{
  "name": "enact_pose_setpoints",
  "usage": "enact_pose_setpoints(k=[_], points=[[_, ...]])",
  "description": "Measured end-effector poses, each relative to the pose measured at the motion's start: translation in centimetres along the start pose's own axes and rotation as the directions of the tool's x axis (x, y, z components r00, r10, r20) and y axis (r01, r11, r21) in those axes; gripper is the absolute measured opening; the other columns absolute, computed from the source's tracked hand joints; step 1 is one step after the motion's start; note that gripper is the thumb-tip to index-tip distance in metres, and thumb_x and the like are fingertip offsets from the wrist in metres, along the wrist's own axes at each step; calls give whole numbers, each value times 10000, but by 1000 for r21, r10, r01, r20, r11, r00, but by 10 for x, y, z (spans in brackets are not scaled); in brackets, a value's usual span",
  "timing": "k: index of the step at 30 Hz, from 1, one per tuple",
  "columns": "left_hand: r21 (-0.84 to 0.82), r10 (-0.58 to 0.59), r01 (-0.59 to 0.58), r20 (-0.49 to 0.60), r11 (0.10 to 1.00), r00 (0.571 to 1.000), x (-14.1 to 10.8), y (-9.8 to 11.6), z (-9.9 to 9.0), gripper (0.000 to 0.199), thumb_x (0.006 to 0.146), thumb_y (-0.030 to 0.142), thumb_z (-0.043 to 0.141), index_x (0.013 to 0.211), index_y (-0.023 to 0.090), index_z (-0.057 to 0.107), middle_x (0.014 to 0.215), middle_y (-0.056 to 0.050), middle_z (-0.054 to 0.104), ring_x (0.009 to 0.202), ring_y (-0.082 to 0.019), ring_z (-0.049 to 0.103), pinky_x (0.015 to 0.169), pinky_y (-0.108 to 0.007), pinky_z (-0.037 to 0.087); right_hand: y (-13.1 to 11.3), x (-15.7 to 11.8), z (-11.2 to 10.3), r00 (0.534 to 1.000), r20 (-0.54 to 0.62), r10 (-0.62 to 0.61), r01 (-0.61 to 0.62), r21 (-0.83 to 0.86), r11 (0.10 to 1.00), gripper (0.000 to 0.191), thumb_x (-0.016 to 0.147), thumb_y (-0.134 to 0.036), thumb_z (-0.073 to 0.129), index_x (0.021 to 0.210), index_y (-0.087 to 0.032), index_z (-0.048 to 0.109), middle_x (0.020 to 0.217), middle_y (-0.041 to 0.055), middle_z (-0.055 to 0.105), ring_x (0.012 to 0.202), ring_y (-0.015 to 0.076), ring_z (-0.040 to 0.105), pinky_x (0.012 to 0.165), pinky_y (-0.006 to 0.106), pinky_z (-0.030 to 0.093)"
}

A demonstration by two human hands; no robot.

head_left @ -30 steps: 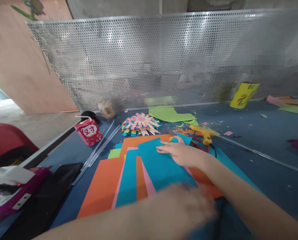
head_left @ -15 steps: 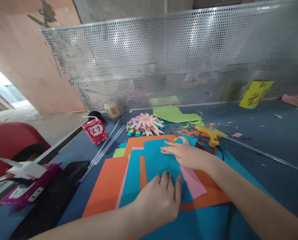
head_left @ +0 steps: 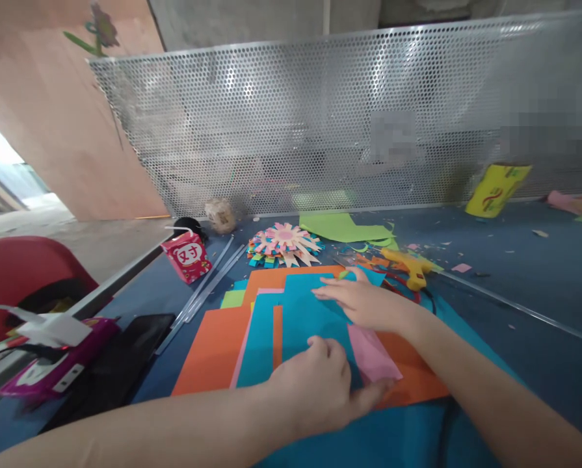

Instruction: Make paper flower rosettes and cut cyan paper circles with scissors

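My right hand (head_left: pixel 363 302) lies with its fingers stretched and spread on the upper part of a blue paper sheet (head_left: pixel 303 318). Lower down, my left hand (head_left: pixel 315 383) rests over the near part of that sheet. Its fingers are curled while the thumb sticks out to the right, at the near end of a pink paper strip (head_left: pixel 376 357). That strip runs under my right hand and looks slightly bent. Beneath lie orange paper sheets (head_left: pixel 215 344) and more blue paper. Nothing is visibly gripped in either hand.
Layered paper rosettes (head_left: pixel 285 240) and green paper (head_left: pixel 344 227) lie behind the sheets. A yellow glue gun (head_left: pixel 410 265) is at the right, clear glue sticks (head_left: pixel 212 286) at the left. A red drink carton (head_left: pixel 188 255), power strip (head_left: pixel 61 357) and perforated metal screen (head_left: pixel 291 123) surround.
My left hand has curled its fingers and swung its thumb out right to the pink strip's near end. That strip has shifted slightly. My right hand stays nearly in place.
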State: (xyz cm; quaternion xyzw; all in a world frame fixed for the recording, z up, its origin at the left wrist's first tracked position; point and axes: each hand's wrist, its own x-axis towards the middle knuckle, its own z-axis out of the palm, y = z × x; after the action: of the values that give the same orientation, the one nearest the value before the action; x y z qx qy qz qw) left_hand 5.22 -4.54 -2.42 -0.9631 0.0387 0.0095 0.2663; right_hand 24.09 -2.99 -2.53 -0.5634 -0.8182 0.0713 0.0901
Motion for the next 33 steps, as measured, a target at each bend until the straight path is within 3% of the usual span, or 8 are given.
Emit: enact_pose_setpoints(k=[6,9,13,19,22,24,29,33], points=[[47,-64,65,-27,997,998,-9,11,7,447,906,194,437,1350,178,483,777,-120,720,747,-274,655,602,-387,468,30,-9,-29,889,-337,309,-370,-134,919,296,937,-253,554,1227,-193,547,1239,86,575,1141,263,538,992,545,404],[-7,-102,102,-16,995,995,-13,15,5,394,906,224,445,1282,178,553,744,-105,710,692,-255,638,540,-356,442,40,-11,-32,880,-319,351,-420,-178,890,244,929,-282,568,1153,-188,589,1195,77,595,1107,252,555,973,529,420],[-147,-199,215,118,966,973,-13,6,-3,332,887,208,493,1191,139,607,743,-94,703,652,-229,637,475,-309,409,36,-11,-21,932,-169,319,-351,-211,912,247,919,-281,583,1147,-187,596,1231,81,577,1161,272,519,989,552,398],[-173,-424,538,441,825,791,-13,-23,-2,303,857,61,481,1102,93,657,1215,-226,625,1113,-339,608,685,-377,542,7,-12,-16,988,124,97,-90,-56,994,235,913,-215,588,1147,-196,608,1198,67,612,1174,262,523,984,533,419],[-134,-483,615,499,777,719,-20,-32,-3,323,761,-76,464,953,29,702,1016,-262,696,883,-355,697,596,-376,545,1,-14,-27,991,113,65,-65,-2,998,246,945,-209,535,1183,-222,596,1183,51,630,1181,244,526,1021,538,379],[-116,-521,646,492,754,697,-21,-39,-8,320,716,-115,442,821,21,711,792,-229,720,697,-345,708,520,-369,525,7,-14,-35,985,7,171,-170,-44,984,243,966,-236,500,1192,-218,586,1179,54,629,1146,233,548,1039,540,352],[-252,-479,554,304,794,824,6,-55,-11,263,851,91,472,1055,58,635,1001,-199,694,938,-342,674,690,-434,553,35,-18,-42,818,-106,565,-573,-230,786,266,933,-332,561,1145,-174,583,1122,72,619,995,229,605,889,481,488],[-397,-342,375,155,838,927,34,-60,11,345,923,253,429,1188,67,545,1339,-200,538,1256,-280,504,992,-411,455,40,-22,-37,751,-14,660,-628,-323,708,237,921,-342,578,1086,-174,599,1101,68,617,935,206,613,808,415,528]])
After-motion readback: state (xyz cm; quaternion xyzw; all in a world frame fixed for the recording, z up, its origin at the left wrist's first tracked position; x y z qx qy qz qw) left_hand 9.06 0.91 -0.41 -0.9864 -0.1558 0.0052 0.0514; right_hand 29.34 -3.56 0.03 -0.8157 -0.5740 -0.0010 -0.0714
